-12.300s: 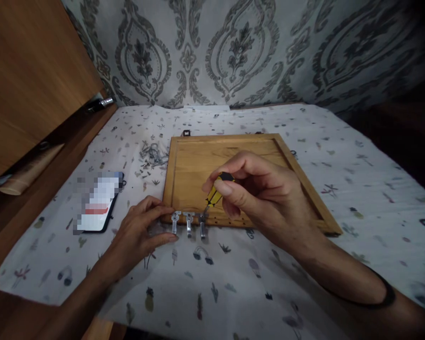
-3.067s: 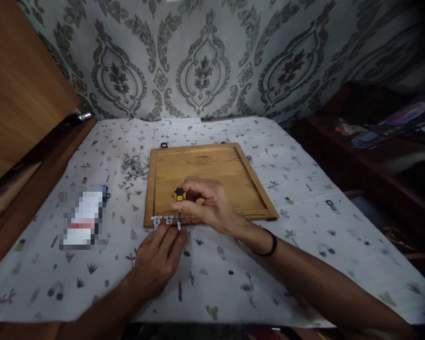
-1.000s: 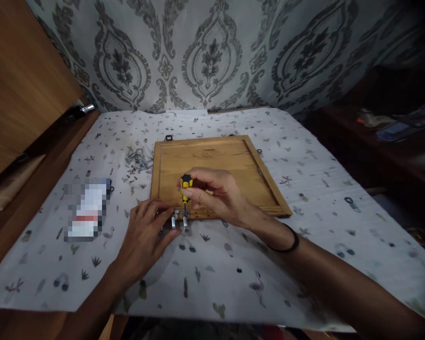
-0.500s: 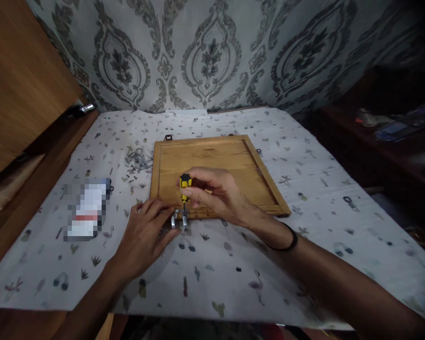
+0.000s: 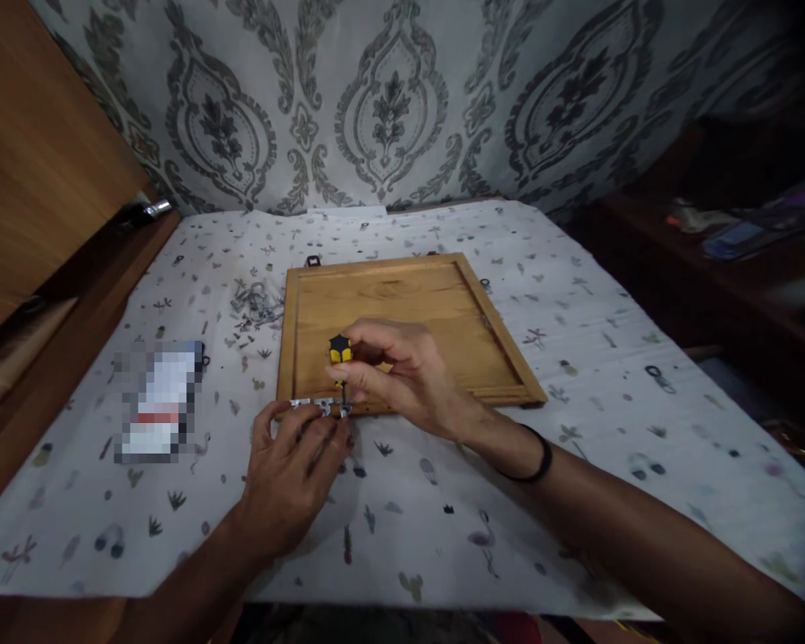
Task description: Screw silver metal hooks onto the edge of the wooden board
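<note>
My right hand [image 5: 402, 371] is closed around a small yellow-and-black screwdriver [image 5: 340, 351], held upright with its shaft pointing down. The screwdriver's tip meets a shiny metal bracket [image 5: 322, 405] at the near left edge of a framed wooden panel [image 5: 389, 304]. My left hand [image 5: 295, 470] has its fingers bent over that bracket, pressing it against the panel's edge. Those fingers partly cover the bracket, and whether a screw sits under the tip I cannot make out. The panel lies flat on a patterned white cloth [image 5: 436, 510].
Beyond my left hand, a pile of small metal hardware [image 5: 256, 304] lies beside the panel. A blurred-out phone-like object [image 5: 161, 402] rests at the left. Dark metal fittings [image 5: 314, 261] stick out from the panel's far edge. A wooden cabinet [image 5: 46, 134] borders the table's left side.
My left hand has shifted right, and its fingers now curl over the bracket, whose curved arms stood in plain view before. The screwdriver remains on the bracket, and the view has shifted slightly.
</note>
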A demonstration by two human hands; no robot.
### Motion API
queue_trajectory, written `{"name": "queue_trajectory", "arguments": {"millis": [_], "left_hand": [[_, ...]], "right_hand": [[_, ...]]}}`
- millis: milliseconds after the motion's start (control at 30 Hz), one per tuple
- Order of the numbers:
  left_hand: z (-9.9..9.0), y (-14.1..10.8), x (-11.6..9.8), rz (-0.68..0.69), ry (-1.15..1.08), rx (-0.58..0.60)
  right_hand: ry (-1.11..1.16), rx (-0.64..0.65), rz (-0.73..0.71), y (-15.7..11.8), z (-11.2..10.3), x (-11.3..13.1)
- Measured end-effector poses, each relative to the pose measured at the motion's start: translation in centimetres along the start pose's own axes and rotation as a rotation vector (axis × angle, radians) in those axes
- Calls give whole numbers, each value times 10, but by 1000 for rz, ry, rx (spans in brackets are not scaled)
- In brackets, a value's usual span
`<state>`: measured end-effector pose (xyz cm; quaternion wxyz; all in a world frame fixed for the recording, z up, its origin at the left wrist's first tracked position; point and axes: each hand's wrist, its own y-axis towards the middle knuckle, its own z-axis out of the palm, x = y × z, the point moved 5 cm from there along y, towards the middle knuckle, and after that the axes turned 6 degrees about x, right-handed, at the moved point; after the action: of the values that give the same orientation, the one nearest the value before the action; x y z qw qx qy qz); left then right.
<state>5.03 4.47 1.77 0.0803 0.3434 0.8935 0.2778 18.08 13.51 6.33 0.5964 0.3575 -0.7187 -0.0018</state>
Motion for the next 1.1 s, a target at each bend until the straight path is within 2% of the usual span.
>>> {"name": "queue_trajectory", "arguments": {"millis": [167,267,433,533,733,1100], "left_hand": [[0,1,-2,6,39,34],[0,2,-2,5,51,38],[0,1,-3,8,48,39],[0,0,-3,11,54,39],[0,0,-2,13,55,31],[2,-2,-1,-11,48,58]], "right_hand": [[21,13,-2,0,2,2],[-23,31,-53,0,0,9],[-23,-131,-52,-2,-12,20],[-31,-171,-15,-7,-14,19],[-96,-108,36,-15,-9,5],[-232,-77,-99,-13,-6,15]]}}
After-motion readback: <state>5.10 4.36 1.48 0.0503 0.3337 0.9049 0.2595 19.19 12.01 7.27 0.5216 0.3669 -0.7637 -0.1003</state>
